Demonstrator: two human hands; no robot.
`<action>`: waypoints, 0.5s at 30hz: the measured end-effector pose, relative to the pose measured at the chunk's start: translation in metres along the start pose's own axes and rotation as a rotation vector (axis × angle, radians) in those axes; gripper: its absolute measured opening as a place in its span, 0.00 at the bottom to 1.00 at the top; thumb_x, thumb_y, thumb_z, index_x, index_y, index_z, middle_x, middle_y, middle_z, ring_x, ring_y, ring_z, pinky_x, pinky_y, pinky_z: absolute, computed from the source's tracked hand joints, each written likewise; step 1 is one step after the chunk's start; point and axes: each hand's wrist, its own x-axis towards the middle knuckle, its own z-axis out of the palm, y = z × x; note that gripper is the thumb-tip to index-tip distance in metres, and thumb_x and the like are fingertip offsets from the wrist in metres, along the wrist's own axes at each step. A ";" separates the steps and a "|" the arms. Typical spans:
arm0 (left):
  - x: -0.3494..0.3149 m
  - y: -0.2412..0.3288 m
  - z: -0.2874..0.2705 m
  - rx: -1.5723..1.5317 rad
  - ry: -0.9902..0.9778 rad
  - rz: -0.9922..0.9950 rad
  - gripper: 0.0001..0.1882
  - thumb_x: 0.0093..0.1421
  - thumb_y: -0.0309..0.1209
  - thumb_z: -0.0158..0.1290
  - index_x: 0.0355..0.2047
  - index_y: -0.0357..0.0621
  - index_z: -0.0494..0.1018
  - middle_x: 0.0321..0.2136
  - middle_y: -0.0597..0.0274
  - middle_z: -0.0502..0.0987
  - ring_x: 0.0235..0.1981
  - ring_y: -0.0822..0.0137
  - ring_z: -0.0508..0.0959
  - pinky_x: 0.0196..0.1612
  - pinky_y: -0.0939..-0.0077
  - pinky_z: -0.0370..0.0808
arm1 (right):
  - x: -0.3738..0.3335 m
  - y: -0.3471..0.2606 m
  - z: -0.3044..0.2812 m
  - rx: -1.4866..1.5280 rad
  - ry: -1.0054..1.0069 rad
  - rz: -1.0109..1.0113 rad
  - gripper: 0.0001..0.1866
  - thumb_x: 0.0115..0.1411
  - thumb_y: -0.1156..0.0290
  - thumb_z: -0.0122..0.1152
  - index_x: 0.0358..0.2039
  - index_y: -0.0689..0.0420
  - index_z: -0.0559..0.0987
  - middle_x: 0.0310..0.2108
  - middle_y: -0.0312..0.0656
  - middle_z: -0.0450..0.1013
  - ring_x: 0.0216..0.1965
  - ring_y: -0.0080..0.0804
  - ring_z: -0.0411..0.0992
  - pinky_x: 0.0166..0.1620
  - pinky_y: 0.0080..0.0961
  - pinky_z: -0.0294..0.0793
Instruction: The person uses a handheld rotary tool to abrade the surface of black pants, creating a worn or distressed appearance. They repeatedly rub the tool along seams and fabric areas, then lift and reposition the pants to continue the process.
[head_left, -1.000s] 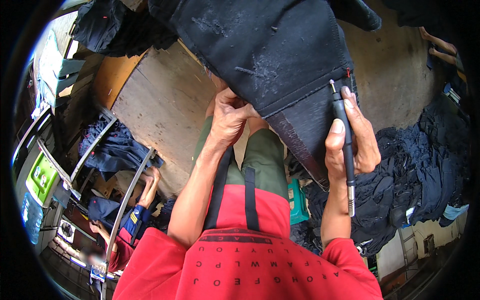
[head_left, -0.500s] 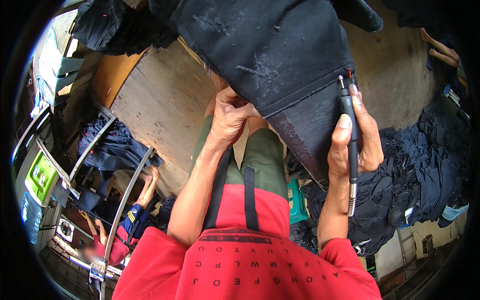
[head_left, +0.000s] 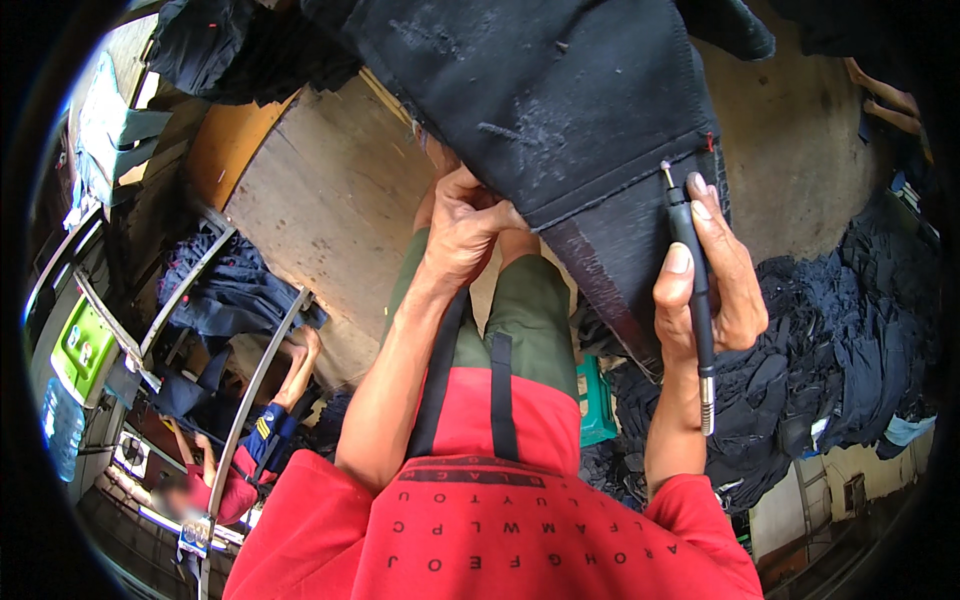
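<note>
A black denim garment (head_left: pixel 560 90) hangs in front of me, its hem at mid-picture with scuffed, frayed patches. My left hand (head_left: pixel 465 230) pinches the hem's lower left edge. My right hand (head_left: pixel 715 280) grips a slim black pen-shaped rotary tool (head_left: pixel 692 290) like a pencil. Its small tip touches the hem near the right corner, and a metal collar shows at the tool's lower end.
A heap of dark blue garments (head_left: pixel 840 370) lies on the floor at the right. A wooden board (head_left: pixel 310 210) stands left of the garment. Another person (head_left: pixel 240 450) in red sits lower left by a metal rack (head_left: pixel 250 370). A green crate (head_left: pixel 595 400) sits below.
My right hand has lifted the tool and brought its tip up along the right edge to the hem. My left hand keeps its pinch on the hem.
</note>
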 end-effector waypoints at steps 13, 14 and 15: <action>0.000 0.001 0.000 -0.017 -0.002 -0.017 0.21 0.54 0.11 0.68 0.49 0.37 0.85 0.46 0.61 0.89 0.48 0.68 0.86 0.58 0.68 0.81 | 0.002 -0.001 0.004 0.166 -0.135 -0.208 0.14 0.57 0.77 0.67 0.44 0.69 0.87 0.38 0.57 0.86 0.48 0.56 0.87 0.58 0.51 0.87; 0.000 0.001 0.000 -0.012 -0.004 -0.021 0.21 0.54 0.11 0.69 0.49 0.37 0.85 0.46 0.61 0.89 0.48 0.68 0.86 0.58 0.68 0.81 | 0.001 0.000 0.006 0.174 -0.129 -0.226 0.14 0.57 0.77 0.67 0.44 0.68 0.87 0.39 0.57 0.86 0.48 0.56 0.87 0.58 0.51 0.87; 0.001 0.001 0.000 -0.011 -0.012 -0.019 0.21 0.54 0.12 0.69 0.49 0.37 0.85 0.46 0.61 0.89 0.48 0.68 0.86 0.58 0.68 0.81 | 0.001 -0.001 0.006 0.169 -0.141 -0.208 0.14 0.57 0.77 0.68 0.44 0.68 0.88 0.39 0.56 0.86 0.48 0.56 0.87 0.58 0.50 0.86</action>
